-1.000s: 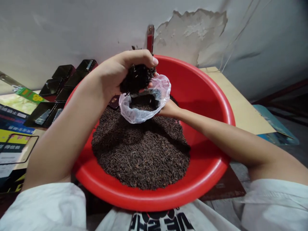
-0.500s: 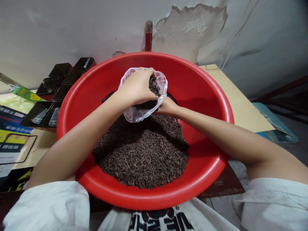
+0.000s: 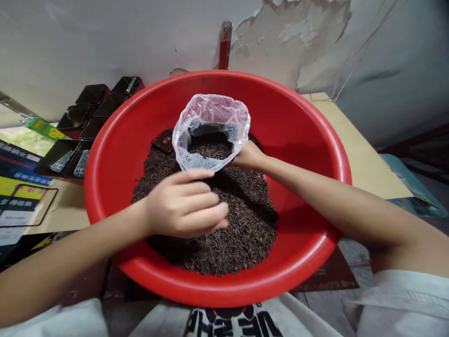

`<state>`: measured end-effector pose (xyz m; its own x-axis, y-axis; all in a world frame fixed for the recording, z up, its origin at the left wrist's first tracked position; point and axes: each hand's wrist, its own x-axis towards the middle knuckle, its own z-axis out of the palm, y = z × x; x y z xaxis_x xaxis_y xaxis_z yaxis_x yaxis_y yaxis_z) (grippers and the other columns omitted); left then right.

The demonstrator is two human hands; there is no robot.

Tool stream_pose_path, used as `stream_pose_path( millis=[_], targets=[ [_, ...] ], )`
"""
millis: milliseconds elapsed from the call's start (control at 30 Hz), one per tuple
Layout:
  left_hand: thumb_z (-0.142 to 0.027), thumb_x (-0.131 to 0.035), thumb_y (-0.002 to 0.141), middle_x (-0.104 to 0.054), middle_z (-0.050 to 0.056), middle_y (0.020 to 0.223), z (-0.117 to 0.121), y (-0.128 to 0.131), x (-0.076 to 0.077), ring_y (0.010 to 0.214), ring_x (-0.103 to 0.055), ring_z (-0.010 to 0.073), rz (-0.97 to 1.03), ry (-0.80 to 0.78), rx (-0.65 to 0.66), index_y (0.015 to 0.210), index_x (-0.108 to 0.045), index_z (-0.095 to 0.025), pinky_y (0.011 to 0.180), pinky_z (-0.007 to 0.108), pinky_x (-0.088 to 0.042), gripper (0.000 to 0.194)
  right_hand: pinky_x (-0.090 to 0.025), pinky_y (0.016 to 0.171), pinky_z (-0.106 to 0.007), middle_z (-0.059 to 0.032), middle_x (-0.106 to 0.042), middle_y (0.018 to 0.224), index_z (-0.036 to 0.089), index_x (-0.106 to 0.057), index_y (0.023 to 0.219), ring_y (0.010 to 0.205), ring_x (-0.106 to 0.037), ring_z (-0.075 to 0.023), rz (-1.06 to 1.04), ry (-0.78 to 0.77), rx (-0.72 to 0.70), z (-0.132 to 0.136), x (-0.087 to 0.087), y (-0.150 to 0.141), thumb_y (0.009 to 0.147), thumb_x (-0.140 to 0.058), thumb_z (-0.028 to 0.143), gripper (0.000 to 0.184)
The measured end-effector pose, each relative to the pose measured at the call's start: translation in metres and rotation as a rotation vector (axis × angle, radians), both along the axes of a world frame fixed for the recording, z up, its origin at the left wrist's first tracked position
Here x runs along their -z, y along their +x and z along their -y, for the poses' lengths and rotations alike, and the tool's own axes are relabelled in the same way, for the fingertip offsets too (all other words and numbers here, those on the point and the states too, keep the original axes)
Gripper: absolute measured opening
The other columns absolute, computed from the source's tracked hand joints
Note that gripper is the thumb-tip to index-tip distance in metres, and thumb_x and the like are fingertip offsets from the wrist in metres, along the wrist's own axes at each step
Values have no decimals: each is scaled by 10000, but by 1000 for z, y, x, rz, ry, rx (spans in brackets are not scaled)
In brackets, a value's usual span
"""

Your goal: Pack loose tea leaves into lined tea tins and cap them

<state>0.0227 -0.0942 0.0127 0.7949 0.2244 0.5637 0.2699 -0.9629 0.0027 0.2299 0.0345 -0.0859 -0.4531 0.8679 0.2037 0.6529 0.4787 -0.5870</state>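
Calling this clear, round-mouthed plastic bag floppy, I'd cup its side like my right hand; curled left hand, can't tell what's gripped.

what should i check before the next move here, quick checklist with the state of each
1. Bag mouth open: ok, the plastic bag has its rim spread wide.
2. Bag supported: ok, the right hand holds it at its right side.
3. Left hand out of the mouth: ok, the left hand is by the near rim, over the leaves.
4. Left hand empty: cannot tell, its palm is hidden.
5. Leaves available: ok, a large pile of dark leaves lies in the red basin.
6. Only leaves in the basin's pile: not ok, a small dark flat object lies at its far left.
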Motion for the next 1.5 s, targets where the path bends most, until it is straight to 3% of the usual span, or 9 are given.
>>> stream_pose_path(
  millis=[67,167,267,500,700,1000,1167,1333,1500],
  targets=[
    [-501,-685,739,-710,57,972,7,-15,23,887,-670,185,-252,-340,-45,1095,-567,-194,997,357,-436,484,-505,895,-525,-160,-479,1346,172,-405,1277,1101,-571,-363,-10,-22,13,1,0,0,573,-728,391,805],
    [-722,-735,459,-330,248,1463,7,-31,49,1363,-317,370,-538,-758,-262,1417,-289,-137,1112,521,-255,1208,-487,923,-548,-162,-442,1379,179,-396,1292,1139,-545,-373,-29,-9,14,1,1,0,552,-743,380,841],
    [-722,-749,412,-112,279,1522,-1,-34,58,1426,-84,383,-695,-906,-490,1477,-75,-111,1137,567,-82,1400,-463,961,-563,-150,-449,1374,191,-418,1279,1173,-519,-383,-36,7,-1,0,3,0,546,-755,376,828],
    [-376,-754,552,-538,208,1267,-15,-6,60,1163,-521,353,-761,-829,-751,1332,-426,-50,1022,401,-388,907,-461,950,-571,-138,-481,1350,195,-434,1259,1153,-529,-401,-16,1,12,1,3,-1,549,-762,378,804],
    [-250,-647,611,-669,120,1073,-13,4,52,971,-648,272,-614,-943,-781,1143,-577,-120,828,303,-500,552,-443,980,-556,-145,-468,1359,191,-424,1258,1183,-511,-400,-8,-9,9,-1,0,0,543,-760,393,815],
    [-299,-706,571,-688,11,941,19,6,-19,826,-647,198,-385,-1081,-617,1008,-588,-209,787,294,-505,461,-512,804,-519,-136,-505,1341,218,-414,1279,946,-635,-372,65,25,9,2,-2,0,578,-735,398,792],
    [-331,-692,592,-665,-27,815,16,14,-51,730,-628,176,-184,-928,-590,1015,-564,-235,721,285,-516,452,-511,840,-491,-123,-483,1374,219,-340,1336,1041,-611,-368,60,53,-49,9,-6,-4,636,-681,395,799],
    [-288,-698,622,-627,74,1064,-20,26,-44,1011,-589,267,-188,-535,-774,1066,-555,-171,919,361,-465,481,-493,893,-495,-121,-339,1483,214,-215,1402,1081,-601,-360,84,10,-62,17,-12,-9,653,-629,361,868],
    [-145,-693,619,-535,111,1158,-41,26,-25,1091,-541,304,-329,-472,-826,1160,-506,-149,958,416,-442,572,-482,934,-471,-143,-271,1514,166,-176,1402,1190,-537,-336,47,15,-128,20,-15,-10,671,-586,331,854]
  ],
)
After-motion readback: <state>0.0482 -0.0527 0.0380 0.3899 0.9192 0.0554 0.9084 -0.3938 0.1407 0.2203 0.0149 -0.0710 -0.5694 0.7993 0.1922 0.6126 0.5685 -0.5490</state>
